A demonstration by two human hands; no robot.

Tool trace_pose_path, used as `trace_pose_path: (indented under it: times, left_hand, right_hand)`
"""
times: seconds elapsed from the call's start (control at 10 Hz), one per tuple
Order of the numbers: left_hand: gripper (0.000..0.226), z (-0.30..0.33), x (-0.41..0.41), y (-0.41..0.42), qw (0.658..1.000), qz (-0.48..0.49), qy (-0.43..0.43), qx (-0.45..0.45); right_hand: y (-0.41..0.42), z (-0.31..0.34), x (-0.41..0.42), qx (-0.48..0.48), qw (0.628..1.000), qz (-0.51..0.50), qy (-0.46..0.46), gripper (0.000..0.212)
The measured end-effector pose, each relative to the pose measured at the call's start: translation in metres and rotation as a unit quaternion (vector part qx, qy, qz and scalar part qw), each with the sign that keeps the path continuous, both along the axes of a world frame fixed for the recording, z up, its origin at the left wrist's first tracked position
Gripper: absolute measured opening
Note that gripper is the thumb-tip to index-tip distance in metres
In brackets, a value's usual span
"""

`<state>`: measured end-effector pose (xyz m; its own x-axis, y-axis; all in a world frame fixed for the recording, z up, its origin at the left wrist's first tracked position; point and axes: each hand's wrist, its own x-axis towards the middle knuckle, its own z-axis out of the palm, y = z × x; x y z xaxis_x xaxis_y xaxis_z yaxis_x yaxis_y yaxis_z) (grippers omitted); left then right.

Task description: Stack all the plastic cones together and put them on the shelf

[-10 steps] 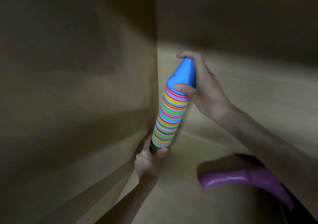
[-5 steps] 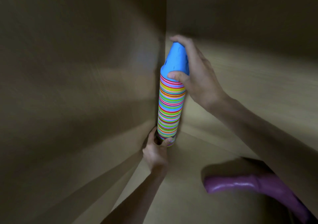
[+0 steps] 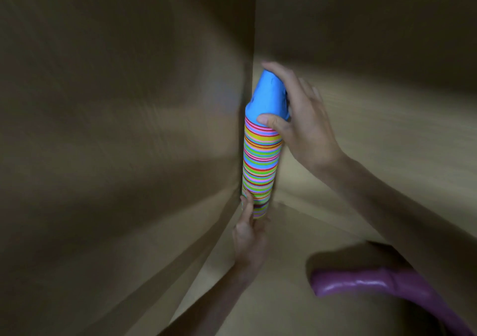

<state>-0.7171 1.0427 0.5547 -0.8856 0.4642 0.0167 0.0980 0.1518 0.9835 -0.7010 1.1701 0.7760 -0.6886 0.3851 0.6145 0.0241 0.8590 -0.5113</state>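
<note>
The inside of a tan wooden shelf compartment (image 3: 387,155) is shown, enclosed by plain boards meeting at its back corner.

Cone stack (image 3: 260,160) between both hands, upright.

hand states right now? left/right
Left hand: grips the base of the cone stack.
Right hand: holds the stack's blue top cone.

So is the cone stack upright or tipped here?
Nearly upright. The cone stack stands in the shelf corner, right hand gripping its blue top, left hand at its base.
</note>
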Motion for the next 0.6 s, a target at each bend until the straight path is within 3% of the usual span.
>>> trace_pose_path:
  times: [0.3, 0.4, 0.5, 0.6]
  left_hand:
    - [0.097, 0.005, -0.014, -0.015, 0.993, -0.105, -0.007, -0.046]
    - [0.099, 0.019, -0.014, -0.020, 0.988, -0.136, 0.002, -0.071]
    - [0.085, 0.034, -0.009, -0.027, 0.990, -0.129, -0.031, -0.051]
    - [0.088, 0.036, -0.009, -0.040, 0.993, -0.107, -0.016, -0.055]
  right_hand:
    - [0.007, -0.001, -0.010, -0.005, 1.000, 0.014, -0.004, 0.076]
    - [0.011, -0.003, -0.014, 0.007, 1.000, 0.019, -0.011, 0.079]
    - [0.012, -0.003, -0.013, -0.006, 1.000, 0.021, -0.010, 0.083]
    - [0.013, -0.013, -0.010, -0.020, 0.998, 0.042, 0.037, 0.087]
